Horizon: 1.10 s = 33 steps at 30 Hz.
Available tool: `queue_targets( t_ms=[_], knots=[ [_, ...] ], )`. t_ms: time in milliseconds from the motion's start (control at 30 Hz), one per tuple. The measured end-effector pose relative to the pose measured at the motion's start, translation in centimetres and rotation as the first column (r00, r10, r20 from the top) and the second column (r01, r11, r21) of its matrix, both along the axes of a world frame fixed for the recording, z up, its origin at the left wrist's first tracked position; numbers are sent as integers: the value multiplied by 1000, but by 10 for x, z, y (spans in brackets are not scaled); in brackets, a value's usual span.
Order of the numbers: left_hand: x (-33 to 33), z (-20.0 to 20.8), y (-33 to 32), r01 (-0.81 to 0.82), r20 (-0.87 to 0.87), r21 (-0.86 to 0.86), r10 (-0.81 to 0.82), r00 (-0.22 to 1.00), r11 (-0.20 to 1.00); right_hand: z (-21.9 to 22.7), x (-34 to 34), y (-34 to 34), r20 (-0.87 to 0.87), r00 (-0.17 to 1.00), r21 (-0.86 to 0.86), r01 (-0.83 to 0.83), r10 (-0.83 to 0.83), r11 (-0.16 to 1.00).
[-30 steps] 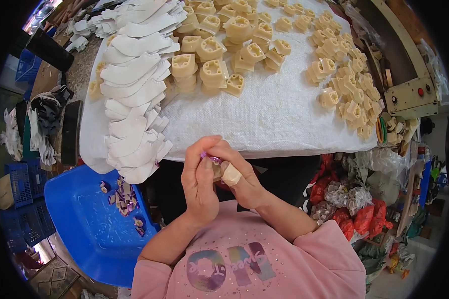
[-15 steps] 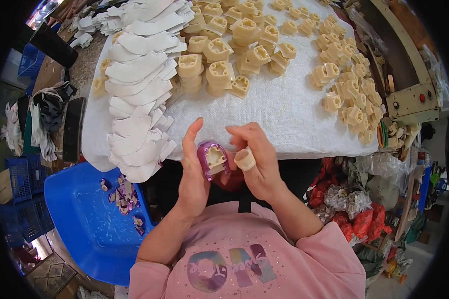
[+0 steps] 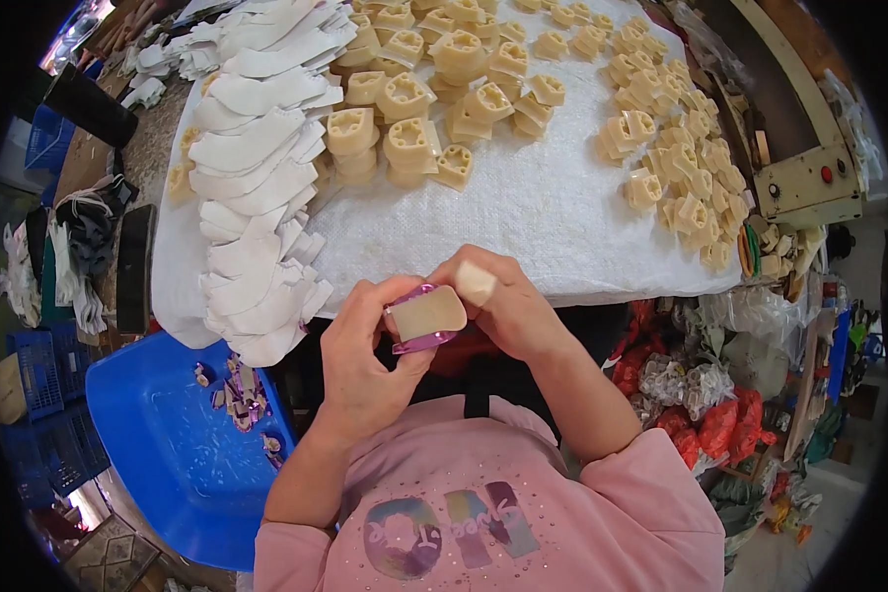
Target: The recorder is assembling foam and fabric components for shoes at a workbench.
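Note:
My left hand point(image 3: 365, 360) grips a cream plastic shoe heel point(image 3: 430, 318) with shiny purple covering along its sides, fingers above and thumb below. The heel's bare cream face is turned up. Close against its right end is my right hand point(image 3: 513, 311), with curled fingers pressed at the heel; some fingertips are hidden. A cream finger cot point(image 3: 476, 283) sleeves one digit of that hand. Just beyond, overlapping white curved cover pieces point(image 3: 252, 237) lie in a long row on the table's left. Cream uncovered heels point(image 3: 411, 148) stand stacked behind them, to the right.
A white woven cloth point(image 3: 523, 232) covers the table. At lower left, a blue tub point(image 3: 178, 444) holds several purple-covered pieces point(image 3: 242, 395). More cream heels point(image 3: 696, 187) crowd the right side, near a machine panel point(image 3: 809, 192). Red bags point(image 3: 717, 426) lie below at right.
The heel has turned from its hollowed end to its smooth cream face. My left hand's straight fingers have curled round it, and my right hand has closed in beside it.

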<state>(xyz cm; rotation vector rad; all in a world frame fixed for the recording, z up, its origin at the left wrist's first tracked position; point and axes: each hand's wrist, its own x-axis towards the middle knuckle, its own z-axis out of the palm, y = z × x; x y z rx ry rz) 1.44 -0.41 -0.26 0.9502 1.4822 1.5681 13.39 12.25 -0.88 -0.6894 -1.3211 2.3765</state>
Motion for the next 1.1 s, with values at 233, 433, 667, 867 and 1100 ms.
queue_targets(
  t_ms=[233, 433, 667, 867, 1100],
  knots=[
    [1, 9, 1, 39, -546, 51, -5, 838, 998, 2, 5, 5, -69, 983, 372, -133, 170, 919],
    [4, 0, 10, -42, -604, 174, 140, 784, 984, -6, 3, -3, -29, 999, 688, 33, -18, 725],
    [17, -3, 12, -193, -613, 189, 270, 742, 963, -9, 3, -14, -178, 984, 424, 62, 16, 903],
    [20, -6, 16, -298, -644, 211, 362, 674, 931, -23, -4, -21, -152, 984, 491, 157, -93, 857],
    [22, -8, 17, -369, -650, 268, 450, 613, 890, -24, -6, -33, -211, 975, 90, 85, -65, 992]
  ],
)
